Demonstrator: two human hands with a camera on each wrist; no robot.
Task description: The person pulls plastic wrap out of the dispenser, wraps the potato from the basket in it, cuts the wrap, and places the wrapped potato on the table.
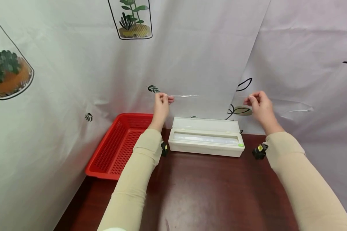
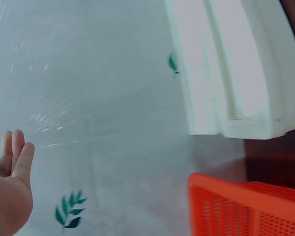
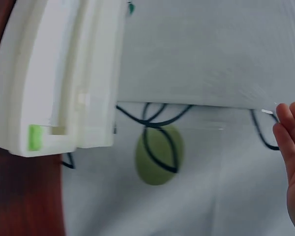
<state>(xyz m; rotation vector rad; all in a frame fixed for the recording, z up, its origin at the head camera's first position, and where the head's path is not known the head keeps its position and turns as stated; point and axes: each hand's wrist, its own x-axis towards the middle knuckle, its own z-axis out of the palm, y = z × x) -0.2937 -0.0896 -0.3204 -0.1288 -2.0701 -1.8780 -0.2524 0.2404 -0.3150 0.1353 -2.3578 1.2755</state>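
Observation:
A thin sheet of clear cling film spans the gap between my two raised hands, visible mostly by its glints. My left hand pinches one side of it between thumb and fingers. At the other side, my right hand pinches it the same way. In the left wrist view, creases in the film fan out from the fingertips. Below and between the hands sits a white cling film dispenser, its lid raised. A film roll lies inside, and a green tab marks its right end.
Left of the dispenser, a red perforated basket stands on the dark reddish-brown table, partly behind my left arm. A pale patterned sheet hangs behind the table and along its left side.

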